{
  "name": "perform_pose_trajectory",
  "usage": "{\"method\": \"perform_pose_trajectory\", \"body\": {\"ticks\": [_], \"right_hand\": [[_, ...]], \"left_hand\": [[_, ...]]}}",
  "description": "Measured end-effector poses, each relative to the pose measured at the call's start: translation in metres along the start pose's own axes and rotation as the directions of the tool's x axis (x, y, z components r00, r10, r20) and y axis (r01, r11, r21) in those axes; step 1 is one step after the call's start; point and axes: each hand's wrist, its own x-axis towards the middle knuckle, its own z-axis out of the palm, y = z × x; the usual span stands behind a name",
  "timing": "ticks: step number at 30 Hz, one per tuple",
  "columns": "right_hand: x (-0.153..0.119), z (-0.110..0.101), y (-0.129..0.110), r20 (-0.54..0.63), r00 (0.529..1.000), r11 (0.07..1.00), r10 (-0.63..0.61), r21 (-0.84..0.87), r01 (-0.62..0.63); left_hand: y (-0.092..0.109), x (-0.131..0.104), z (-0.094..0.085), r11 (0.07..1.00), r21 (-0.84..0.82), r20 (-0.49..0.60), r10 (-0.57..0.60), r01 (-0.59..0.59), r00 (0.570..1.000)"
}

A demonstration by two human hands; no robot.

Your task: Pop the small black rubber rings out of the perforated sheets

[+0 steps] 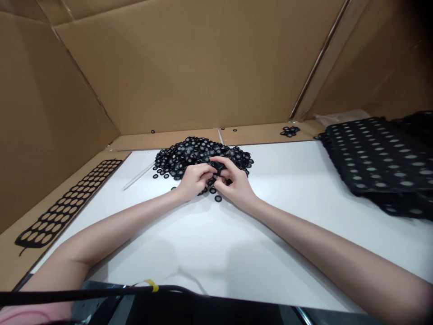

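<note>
A heap of small black rings (189, 151) lies at the far middle of the white board, and both my hands work at its near side. My left hand (194, 181) is closed in a pinch, its fingertips against black rings. Facing it, my right hand (235, 183) curls its thumb and fingers around a few black rings, which show dark between the two hands. My fingers partly hide what each one grips. Just below the hands a loose ring (218, 198) lies flat on the board.
Stacked black perforated sheets (382, 158) lie at the right. A black sheet with punched-out holes (67, 203) rests on cardboard at the left. A thin clear strip (138, 176) lies left of the heap. Several rings (290, 131) sit by the back cardboard wall (203, 67). A black cable (101, 293) crosses the near edge.
</note>
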Motion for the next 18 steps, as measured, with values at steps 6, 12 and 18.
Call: {"method": "perform_pose_trajectory", "body": {"ticks": [6, 12, 18], "right_hand": [[0.0, -0.0016, 0.0037, -0.021, 1.0, 0.998, 0.002, 0.07, -0.001], [-0.0012, -0.0009, 0.0006, -0.009, 1.0, 0.997, 0.019, 0.073, -0.019], [-0.0006, -0.0002, 0.0015, -0.031, 0.999, 0.998, 0.008, 0.056, -0.006]], "left_hand": [[0.005, -0.0006, -0.0031, 0.988, -0.129, 0.1, -0.073, 0.086, 0.992], [0.0009, 0.0002, 0.0001, 0.96, -0.212, 0.084, -0.171, 0.186, 0.982], [-0.0018, 0.0052, -0.0011, 0.905, -0.29, -0.072, -0.346, 0.312, 0.936]]}}
